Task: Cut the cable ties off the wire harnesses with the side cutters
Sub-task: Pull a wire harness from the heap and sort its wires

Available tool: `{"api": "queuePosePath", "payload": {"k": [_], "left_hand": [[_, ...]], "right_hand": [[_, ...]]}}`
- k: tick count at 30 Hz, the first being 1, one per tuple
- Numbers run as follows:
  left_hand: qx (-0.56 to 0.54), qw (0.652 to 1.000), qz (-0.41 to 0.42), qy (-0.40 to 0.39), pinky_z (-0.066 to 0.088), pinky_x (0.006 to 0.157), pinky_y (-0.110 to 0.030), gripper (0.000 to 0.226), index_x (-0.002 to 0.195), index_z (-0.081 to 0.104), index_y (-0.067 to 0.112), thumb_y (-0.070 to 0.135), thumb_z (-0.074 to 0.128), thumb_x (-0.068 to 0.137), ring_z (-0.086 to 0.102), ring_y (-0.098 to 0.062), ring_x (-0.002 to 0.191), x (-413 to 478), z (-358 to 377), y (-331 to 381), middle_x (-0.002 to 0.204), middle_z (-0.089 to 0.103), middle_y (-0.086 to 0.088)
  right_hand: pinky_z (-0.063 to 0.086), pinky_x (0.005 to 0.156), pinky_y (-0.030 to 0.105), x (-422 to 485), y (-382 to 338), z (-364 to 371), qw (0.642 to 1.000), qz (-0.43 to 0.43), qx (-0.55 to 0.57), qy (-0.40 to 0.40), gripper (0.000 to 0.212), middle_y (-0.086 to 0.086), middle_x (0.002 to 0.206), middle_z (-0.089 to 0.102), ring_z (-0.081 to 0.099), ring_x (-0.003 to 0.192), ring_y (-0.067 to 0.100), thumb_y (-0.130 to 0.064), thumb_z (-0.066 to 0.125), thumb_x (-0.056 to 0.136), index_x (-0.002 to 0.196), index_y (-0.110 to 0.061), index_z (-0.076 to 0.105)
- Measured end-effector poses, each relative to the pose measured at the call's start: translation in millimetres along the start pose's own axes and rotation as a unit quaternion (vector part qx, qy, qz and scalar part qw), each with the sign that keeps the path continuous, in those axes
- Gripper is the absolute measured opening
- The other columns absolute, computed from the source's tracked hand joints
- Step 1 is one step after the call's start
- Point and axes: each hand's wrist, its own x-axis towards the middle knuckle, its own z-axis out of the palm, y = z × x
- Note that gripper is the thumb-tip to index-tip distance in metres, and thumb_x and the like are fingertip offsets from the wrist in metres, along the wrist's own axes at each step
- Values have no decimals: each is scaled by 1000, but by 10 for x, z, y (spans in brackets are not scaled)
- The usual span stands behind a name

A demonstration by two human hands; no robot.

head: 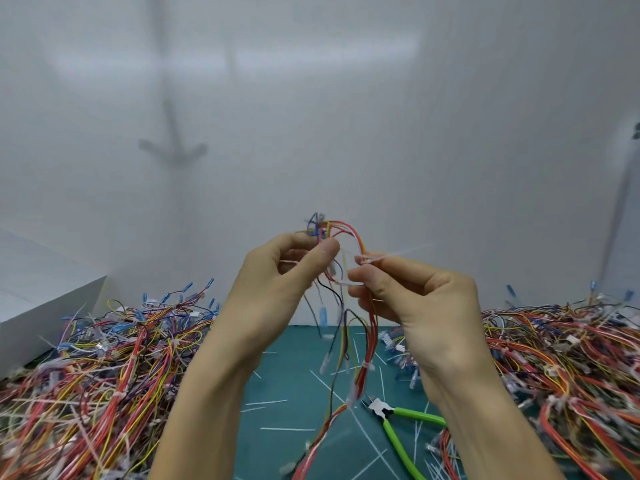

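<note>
Both hands were raised over the green mat (287, 441) with one wire harness (349, 232) held between them: the left hand (273, 282) pinched the upper loop of wires between thumb and curled fingers, and the right hand (419, 299) pinched at a white cable tie (388, 258) whose tail stuck out to the right above the index finger. The rest of the harness hung down to the mat, with at least one more tie (369, 367) showing lower on it. The side cutters (384, 412) lay on the mat below the right wrist, touched by neither hand, so no cut could be made until one hand let go. That hand-off looked like the weak point: freeing the right hand could let the tie slip back among the loose wires. The tie sat tight against thin red and yellow wires, so a blade slid in carelessly might nick insulation. The dangling end could also snag on the left pile (104, 368) or the right pile (561, 358), and cut tie scraps (265, 402) on the mat might be confused with uncut work.
</note>
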Motion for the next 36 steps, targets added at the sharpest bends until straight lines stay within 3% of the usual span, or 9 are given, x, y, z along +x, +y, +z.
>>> {"api": "queuePosePath", "payload": {"k": [3, 7, 9, 13, 16, 21, 24, 33, 36], "left_hand": [[134, 985, -40, -98, 57, 75, -41, 67, 84, 64, 13, 72, 64, 51, 61, -12, 62, -18, -130, -43, 64, 67, 5], [260, 887, -158, -348, 58, 68, -26, 58, 86, 73, 6, 62, 73, 70, 74, -13, 74, -55, -132, -173, 79, 77, -1], [279, 860, -182, -387, 60, 72, -24, 49, 85, 76, 6, 53, 78, 74, 74, -11, 77, -61, -83, -228, 80, 77, -2], [267, 846, -199, -417, 58, 66, -21, 23, 84, 76, 4, 26, 73, 85, 74, -13, 73, -56, -53, -274, 84, 77, -8], [241, 869, -225, -369, 56, 55, -23, 19, 82, 66, 3, 15, 57, 95, 71, -21, 62, -50, -129, -300, 82, 75, -16], [91, 970, -195, -113, 52, 43, -21, 23, 83, 60, -1, 11, 50, 101, 70, -25, 52, 36, -277, -310, 75, 74, -19], [2, 985, -172, -12, 54, 45, -21, 25, 84, 62, -3, 12, 51, 101, 71, -24, 53, 70, -295, -311, 72, 74, -18], [-28, 989, -143, 19, 55, 47, -21, 25, 89, 65, -1, 19, 54, 100, 71, -21, 54, 81, -262, -296, 71, 75, -11], [60, 989, -134, -3, 60, 69, -37, 15, 95, 66, 7, 19, 70, 89, 74, -23, 72, 77, -244, -291, 80, 76, -7]], "right_hand": [[56, 60, 18, 13, 1, -21, 1000, -8, -1, 14, 24, 5, 74, 77, 71, 61, 14, -1, 75, 81, 67, -20, 81], [56, 61, 18, 29, -8, -53, 999, -21, 13, 29, 17, 2, 76, 77, 70, 62, 13, -7, 76, 77, 68, -20, 81], [56, 62, 18, 33, -18, -70, 999, -28, 18, 35, 8, 3, 76, 77, 71, 63, 13, -14, 76, 72, 71, -20, 81], [56, 62, 19, 46, -37, -121, 997, -35, 21, 58, 12, 5, 76, 77, 72, 64, 14, -21, 75, 66, 77, -18, 80], [57, 63, 19, 55, -52, -154, 997, -40, 24, 64, 9, 6, 78, 77, 72, 65, 15, -22, 75, 65, 71, -21, 81], [56, 63, 19, 77, -52, -193, 996, -43, 22, 72, 11, 5, 76, 77, 71, 65, 15, -23, 75, 65, 74, -22, 82], [56, 63, 19, 82, -51, -202, 996, -38, 20, 73, 11, 5, 76, 77, 72, 65, 15, -24, 75, 65, 74, -23, 82], [57, 63, 20, 83, -27, -203, 997, -32, 16, 62, 13, 3, 80, 78, 73, 65, 16, -23, 76, 66, 76, -17, 81], [57, 63, 21, 86, -21, -200, 998, -23, 22, 60, 14, 5, 80, 78, 73, 65, 16, -22, 77, 66, 78, -16, 82]]}}
